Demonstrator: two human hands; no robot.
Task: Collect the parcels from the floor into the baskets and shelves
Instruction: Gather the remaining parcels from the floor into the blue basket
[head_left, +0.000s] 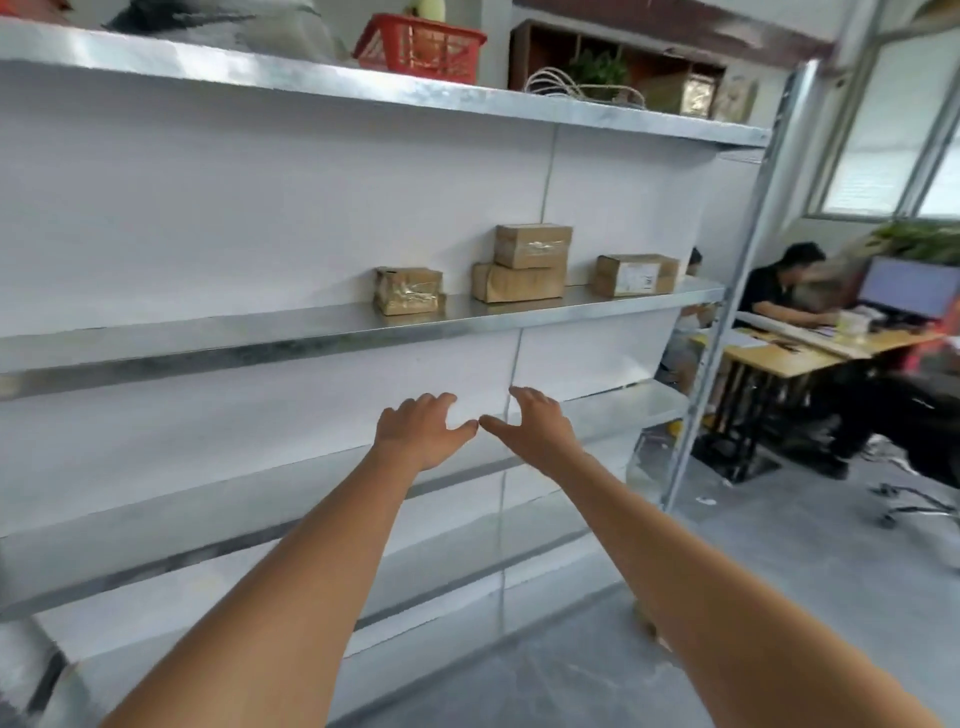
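Before you, on the middle metal shelf, sit four cardboard parcels: a tape-wrapped parcel to the left, a stacked pair with the upper parcel resting on the lower parcel in the centre, and a labelled parcel near the shelf's right end. Your left hand and right hand reach forward side by side below that shelf, both empty, fingers spread and loosely bent, with the thumb tips almost touching each other; neither hand touches a parcel or a shelf. On the top shelf stands a red plastic basket, with a grey bag to its left and a coil of rope to its right. To your right, beyond the rack's metal upright, a person in a dark shirt sits at a wooden counter that carries a monitor.
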